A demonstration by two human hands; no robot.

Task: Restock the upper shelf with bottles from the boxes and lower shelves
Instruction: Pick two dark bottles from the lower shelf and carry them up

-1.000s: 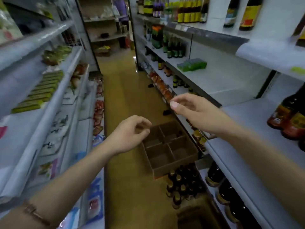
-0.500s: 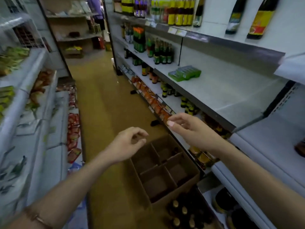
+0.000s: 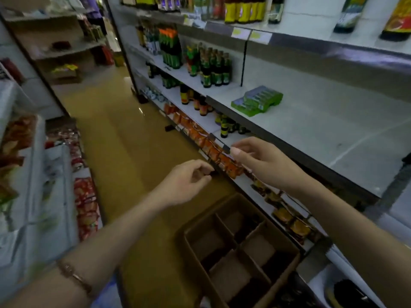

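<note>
I stand in a shop aisle with both hands raised in front of me, and neither holds anything. My left hand (image 3: 186,181) hovers over the floor with its fingers loosely curled. My right hand (image 3: 260,161), also loosely curled, is next to the edge of a lower shelf of orange packets (image 3: 213,150). Below my hands a cardboard box (image 3: 287,270) with dividers stands on the floor, and its visible compartments look empty. The upper shelf (image 3: 333,47) carries yellow-labelled bottles (image 3: 244,10) and big dark bottles (image 3: 349,16). A dark bottle (image 3: 347,292) lies low at the bottom right.
The wide middle shelf (image 3: 333,134) holds only a green pack (image 3: 258,100) near me, with small dark bottles (image 3: 213,67) further along. More small bottles (image 3: 200,103) stand one level down. Shelves of packets (image 3: 86,203) line the left side. The brown floor (image 3: 124,152) runs ahead.
The view has swung towards the right-hand shelves and moved forward. The bottles on the floor beside the box have left view. Both hands stay raised and hold nothing.
</note>
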